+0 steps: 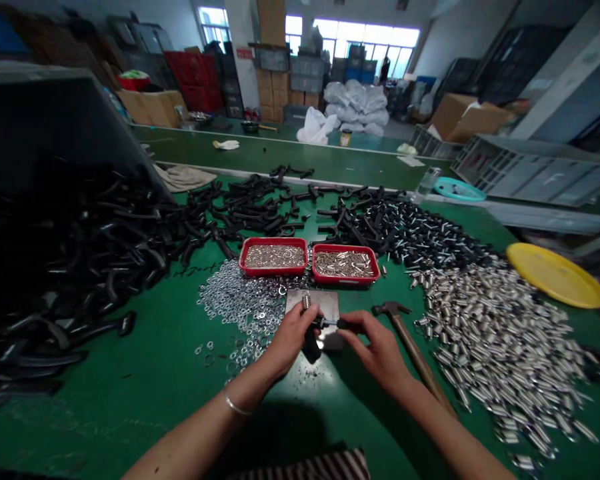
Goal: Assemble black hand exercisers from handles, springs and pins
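My left hand point(294, 333) is closed around a black lever-like part point(311, 348), and a metal coil spring point(307, 301) stands up at its thumb. In a pinch, my right hand point(377, 347) holds the black head of a thin metal bolt point(331, 323). The bolt's shank points left and meets the part in my left hand; how deep it sits in there I cannot tell. Both hands are over a flat metal plate point(330, 302) on the green table. A hammer point(415, 347) with a wooden handle lies just right of my right hand.
Two red trays point(274, 272) of small metal pieces stand beyond the plate. Nuts and washers point(245, 300) are heaped left, springs point(500, 340) right, black-headed bolts point(425, 230) behind them. Black levers point(115, 247) spill from a grey bin point(80, 100). A yellow lid point(555, 275) lies far right.
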`<state>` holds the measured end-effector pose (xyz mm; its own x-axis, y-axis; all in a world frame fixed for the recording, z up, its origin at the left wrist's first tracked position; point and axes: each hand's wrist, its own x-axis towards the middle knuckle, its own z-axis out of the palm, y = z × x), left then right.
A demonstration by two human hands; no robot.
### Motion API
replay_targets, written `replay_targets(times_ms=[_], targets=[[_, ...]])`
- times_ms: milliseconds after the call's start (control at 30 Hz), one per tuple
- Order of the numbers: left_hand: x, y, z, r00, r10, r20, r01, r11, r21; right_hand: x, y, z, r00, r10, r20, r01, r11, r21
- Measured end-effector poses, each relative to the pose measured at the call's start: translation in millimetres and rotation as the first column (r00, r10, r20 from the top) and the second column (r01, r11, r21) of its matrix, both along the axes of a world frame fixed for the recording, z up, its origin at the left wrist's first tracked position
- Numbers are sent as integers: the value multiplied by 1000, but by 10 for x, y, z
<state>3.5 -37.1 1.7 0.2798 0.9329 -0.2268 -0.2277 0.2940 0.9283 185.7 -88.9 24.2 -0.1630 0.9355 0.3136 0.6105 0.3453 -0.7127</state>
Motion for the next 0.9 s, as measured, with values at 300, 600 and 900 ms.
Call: replay_targets(times_ms=[300, 600, 900], targets=[[-155, -176, 229, 988, 23, -153, 2, 987, 163, -259, -65, -31, 992, 10, -126, -8, 1000, 15], [-202, -9, 121, 879, 187, -438, 52, 876, 479, -500, 71, -109, 831, -99, -547, -240, 824, -513], [-372, 77, 19, 872, 76, -484, 157, 893, 422, -379, 155, -132, 959, 127, -254, -250, 801, -544]])
